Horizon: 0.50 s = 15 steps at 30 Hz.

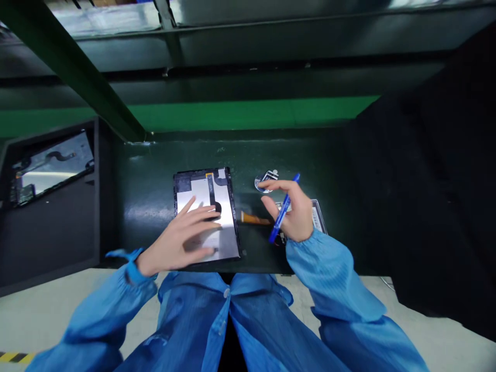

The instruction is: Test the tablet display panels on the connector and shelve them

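Note:
An opened tablet (207, 194) with a silver inner plate lies on the dark green bench (155, 196). My left hand (182, 237) rests flat on its lower half, fingers spread. My right hand (294, 212) hovers to the right of the tablet, gripping a blue pen (283, 209) that points up and to the right. Its forefinger stretches toward a small round silver part (265, 182). An orange flex cable (253, 218) sticks out from under the right hand toward the tablet. A dark flat component (320, 217) lies partly hidden beneath that hand.
A black bin (50, 206) on the left holds another opened tablet (50, 165). A green beam (77, 72) slants across the upper left. A tall black panel (437, 181) walls off the right side. A green strip (232, 113) runs behind the bench.

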Available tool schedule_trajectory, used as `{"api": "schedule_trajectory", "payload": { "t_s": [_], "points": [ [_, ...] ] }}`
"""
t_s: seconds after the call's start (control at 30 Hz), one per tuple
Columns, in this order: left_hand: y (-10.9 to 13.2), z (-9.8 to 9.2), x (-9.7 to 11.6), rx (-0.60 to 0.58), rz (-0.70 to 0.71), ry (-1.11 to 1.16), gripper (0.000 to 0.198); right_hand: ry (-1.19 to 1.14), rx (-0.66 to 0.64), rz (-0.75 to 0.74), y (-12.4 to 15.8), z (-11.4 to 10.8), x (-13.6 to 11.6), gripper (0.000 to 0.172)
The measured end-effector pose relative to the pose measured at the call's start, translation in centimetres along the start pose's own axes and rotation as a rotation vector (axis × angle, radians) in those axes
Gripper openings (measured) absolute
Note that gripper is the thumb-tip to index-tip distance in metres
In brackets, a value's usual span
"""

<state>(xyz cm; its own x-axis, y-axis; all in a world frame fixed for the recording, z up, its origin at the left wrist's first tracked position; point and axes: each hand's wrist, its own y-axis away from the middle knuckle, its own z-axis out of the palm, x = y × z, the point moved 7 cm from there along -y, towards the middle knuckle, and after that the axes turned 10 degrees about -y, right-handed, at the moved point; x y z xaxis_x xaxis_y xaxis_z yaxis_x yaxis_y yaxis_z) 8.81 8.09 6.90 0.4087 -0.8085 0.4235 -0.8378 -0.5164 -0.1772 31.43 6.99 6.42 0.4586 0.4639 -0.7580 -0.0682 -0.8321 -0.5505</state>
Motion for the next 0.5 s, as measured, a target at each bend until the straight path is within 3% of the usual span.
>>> {"api": "schedule_trajectory", "payload": {
  "t_s": [0.07,0.1,0.2,0.27,0.37,0.43,0.5],
  "points": [
    [2.8,1.9,0.2,-0.194,0.020,-0.181,0.084,0.268,-0.018,-0.073,-0.2,-1.1,0.6,0.033],
    [4.2,3.0,0.2,-0.270,0.010,-0.261,0.096,0.368,-0.073,-0.090,-0.2,-1.0,1.1,0.039],
    [7.1,5.5,0.6,-0.352,-0.018,-0.460,0.093,0.502,-0.222,-0.092,-0.1,-0.3,2.6,0.043],
    [8.1,5.7,1.3,-0.340,0.010,-0.526,0.094,0.497,-0.219,-0.082,0.0,-0.2,3.2,0.044],
    [8.6,2.4,2.6,-0.237,0.077,-0.515,0.088,0.442,-0.177,-0.081,-0.3,-0.4,3.5,0.047],
    [8.3,-1.7,2.8,-0.145,0.068,-0.444,0.080,0.402,-0.155,-0.105,-0.5,-0.7,3.2,0.047],
    [7.3,-6.9,1.8,-0.029,-0.072,-0.305,0.071,0.356,-0.103,-0.153,-0.5,-1.1,2.4,0.046]
  ]
}}
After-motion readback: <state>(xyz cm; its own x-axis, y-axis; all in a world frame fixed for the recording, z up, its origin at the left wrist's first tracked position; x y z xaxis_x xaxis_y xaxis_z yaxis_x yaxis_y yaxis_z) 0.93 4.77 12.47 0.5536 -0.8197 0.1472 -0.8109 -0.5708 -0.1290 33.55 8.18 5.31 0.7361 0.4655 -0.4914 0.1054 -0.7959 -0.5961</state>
